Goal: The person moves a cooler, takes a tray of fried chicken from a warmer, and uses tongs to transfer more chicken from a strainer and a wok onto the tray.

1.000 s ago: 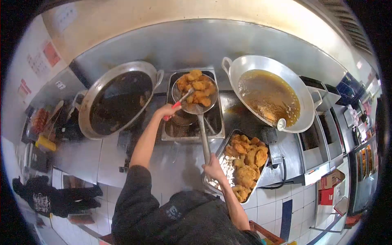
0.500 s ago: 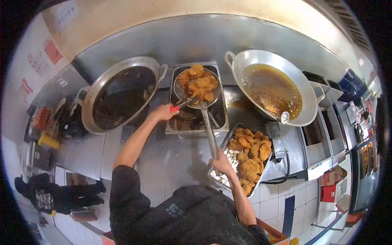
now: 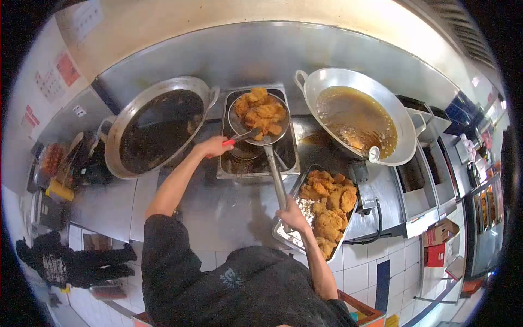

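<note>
My left hand [image 3: 213,147] is closed round the red grip of a pair of tongs [image 3: 246,134], whose dark tips touch the lower edge of the fried chicken [image 3: 263,112]. Those golden-brown pieces are heaped in a round wire strainer [image 3: 235,123], above a rectangular metal pan [image 3: 224,170] at the middle of the counter. My right hand [image 3: 293,216] grips the strainer's long metal handle [image 3: 275,177]. Right beside that hand lies a metal tray [image 3: 281,233] with several larger pieces of fried chicken [image 3: 331,215].
A big wok of dark oil [image 3: 158,131] stands on the left. On the right, a second wok [image 3: 332,82] holds lighter, bubbling oil with a round thermometer [image 3: 373,154] at its rim. Another person [image 3: 60,261] in dark clothes is at the far left.
The whole view has shifted slightly left. The tongs' tips have shifted a little on the chicken; both hands keep their grips.
</note>
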`<state>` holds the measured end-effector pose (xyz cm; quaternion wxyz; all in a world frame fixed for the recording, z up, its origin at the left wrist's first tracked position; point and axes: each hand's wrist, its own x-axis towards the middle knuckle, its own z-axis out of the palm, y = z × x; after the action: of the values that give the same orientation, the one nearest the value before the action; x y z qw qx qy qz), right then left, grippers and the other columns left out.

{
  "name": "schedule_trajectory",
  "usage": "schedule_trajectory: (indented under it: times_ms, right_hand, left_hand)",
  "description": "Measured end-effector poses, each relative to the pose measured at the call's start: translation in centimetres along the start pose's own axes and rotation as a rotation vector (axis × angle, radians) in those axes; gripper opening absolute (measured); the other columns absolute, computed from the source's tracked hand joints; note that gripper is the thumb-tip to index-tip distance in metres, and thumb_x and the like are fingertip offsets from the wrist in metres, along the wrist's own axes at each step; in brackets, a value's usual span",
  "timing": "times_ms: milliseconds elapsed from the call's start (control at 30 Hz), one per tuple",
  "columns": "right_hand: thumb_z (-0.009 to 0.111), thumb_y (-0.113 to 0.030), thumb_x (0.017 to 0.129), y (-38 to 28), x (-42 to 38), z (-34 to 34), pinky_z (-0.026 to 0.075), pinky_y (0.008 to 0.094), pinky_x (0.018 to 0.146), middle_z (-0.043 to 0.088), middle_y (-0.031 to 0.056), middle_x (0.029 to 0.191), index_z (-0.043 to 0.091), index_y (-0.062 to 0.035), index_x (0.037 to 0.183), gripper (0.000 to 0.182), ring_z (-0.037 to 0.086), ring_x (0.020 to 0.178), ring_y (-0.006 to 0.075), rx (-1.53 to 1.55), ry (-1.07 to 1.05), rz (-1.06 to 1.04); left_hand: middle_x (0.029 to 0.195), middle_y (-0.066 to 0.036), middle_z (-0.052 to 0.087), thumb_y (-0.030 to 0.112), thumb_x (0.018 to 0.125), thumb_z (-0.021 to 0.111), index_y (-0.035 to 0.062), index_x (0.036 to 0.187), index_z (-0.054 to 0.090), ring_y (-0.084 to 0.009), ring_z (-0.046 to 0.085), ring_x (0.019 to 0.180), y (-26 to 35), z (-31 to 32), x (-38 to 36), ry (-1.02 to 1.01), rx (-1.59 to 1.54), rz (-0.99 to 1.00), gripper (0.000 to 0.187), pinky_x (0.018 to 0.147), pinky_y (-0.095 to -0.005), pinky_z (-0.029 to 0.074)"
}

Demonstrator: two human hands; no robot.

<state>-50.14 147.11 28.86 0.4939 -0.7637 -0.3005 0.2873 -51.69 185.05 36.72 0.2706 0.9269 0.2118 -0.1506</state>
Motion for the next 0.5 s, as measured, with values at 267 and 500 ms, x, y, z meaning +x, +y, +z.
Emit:
schedule_trajectory:
  times_ms: [267,500]
  right_hand:
    - [0.062,-0.012,0.071,-0.6,-0.9,0.1,0.048,0.0350,0.080,0.056,0.0232,0.100,0.039,0.0094,0.124,0.061,0.058,0.091,0.0280,-0.005,-0.051,0.123]
    - [0.064,-0.013,0.069,0.6,-0.8,0.8,0.045,0.0390,0.083,0.058,0.0240,0.095,0.044,0.0066,0.114,0.053,0.057,0.091,0.0324,-0.006,0.042,0.058]
  left_hand:
    - [0.096,-0.019,0.064,0.050,0.088,0.055,0.0061,0.113,0.058,-0.0341,0.063,0.091,0.3,1.9,-1.5,0.048,0.037,0.055,0.051,0.079,-0.0425,0.047]
    - [0.105,-0.026,0.062,0.049,0.085,0.057,0.0046,0.115,0.057,-0.0422,0.058,0.102,2.9,2.8,-0.7,0.272,0.250,0.121,0.054,0.087,-0.0481,0.045]
